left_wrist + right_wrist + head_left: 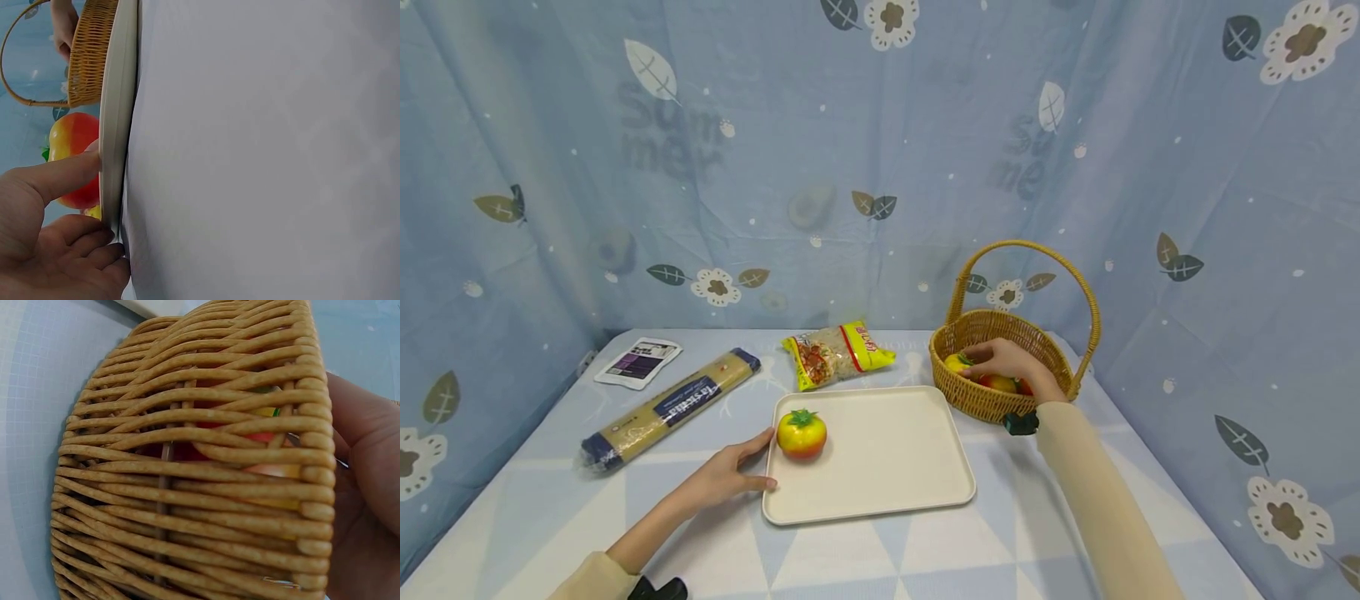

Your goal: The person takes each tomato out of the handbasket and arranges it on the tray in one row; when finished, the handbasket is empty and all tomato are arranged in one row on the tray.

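Note:
A cream tray (880,454) lies on the table with a yellow-and-red toy tomato (801,435) near its left end. At the tray's left edge, my left hand (724,477) grips the rim. In the left wrist view, the thumb (72,175) lies over that rim and the other fingers curl against its side. My right hand (1009,364) reaches inside the wicker basket (985,406), its thumb and fingers about another yellow tomato (957,362). More red-and-yellow tomatoes (997,382) lie beside it in the basket. Woven strands hide most of the right fingers in the right wrist view.
Behind the tray lies a yellow-ended food packet (838,354). To the left are a long pasta packet (673,410) and a white pouch with a dark label (638,362). The basket's tall handle (1030,245) arches above the right hand. A blue patterned curtain (880,167) surrounds the table.

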Tool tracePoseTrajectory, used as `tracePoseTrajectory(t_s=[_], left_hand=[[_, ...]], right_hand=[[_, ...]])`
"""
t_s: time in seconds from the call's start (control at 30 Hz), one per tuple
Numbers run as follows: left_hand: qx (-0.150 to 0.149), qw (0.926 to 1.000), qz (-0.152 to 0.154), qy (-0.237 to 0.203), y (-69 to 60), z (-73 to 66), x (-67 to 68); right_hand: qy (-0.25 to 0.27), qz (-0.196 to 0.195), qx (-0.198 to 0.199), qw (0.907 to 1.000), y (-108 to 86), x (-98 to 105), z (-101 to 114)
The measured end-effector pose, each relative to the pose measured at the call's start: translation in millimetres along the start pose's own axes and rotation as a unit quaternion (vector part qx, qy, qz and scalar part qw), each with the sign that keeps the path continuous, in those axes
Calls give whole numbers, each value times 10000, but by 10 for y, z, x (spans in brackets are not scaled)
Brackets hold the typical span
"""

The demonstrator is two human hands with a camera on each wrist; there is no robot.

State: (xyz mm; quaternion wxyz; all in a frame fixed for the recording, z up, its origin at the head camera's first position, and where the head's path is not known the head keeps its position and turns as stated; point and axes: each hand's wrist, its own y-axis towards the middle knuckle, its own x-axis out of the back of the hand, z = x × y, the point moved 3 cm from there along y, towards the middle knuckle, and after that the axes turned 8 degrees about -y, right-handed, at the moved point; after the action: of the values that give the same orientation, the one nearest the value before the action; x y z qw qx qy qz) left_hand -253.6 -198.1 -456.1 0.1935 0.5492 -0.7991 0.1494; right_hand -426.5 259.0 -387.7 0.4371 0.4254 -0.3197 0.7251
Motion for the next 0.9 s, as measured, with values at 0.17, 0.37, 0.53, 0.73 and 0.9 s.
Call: tracePoseTrajectory(t_s=[0.17,0.37,0.53,0.73,0.9], left_hand=[[-8,10000,-24,8,5,16,3],[-51,10000,10,-35,7,31,-2],[-42,10000,15,-84,1,24,-2],[3,10000,0,-71,2,25,-2],[59,10000,-7,-69,-2,20,-2]], right_hand=[[-89,91,-2,9999,22,-9,24],[-42,131,20,9999,34,-39,29],[-59,25,54,10000,48,-50,29],[-92,-105,16,9999,58,-62,17],[-125,-256,-137,9995,18,-33,19]])
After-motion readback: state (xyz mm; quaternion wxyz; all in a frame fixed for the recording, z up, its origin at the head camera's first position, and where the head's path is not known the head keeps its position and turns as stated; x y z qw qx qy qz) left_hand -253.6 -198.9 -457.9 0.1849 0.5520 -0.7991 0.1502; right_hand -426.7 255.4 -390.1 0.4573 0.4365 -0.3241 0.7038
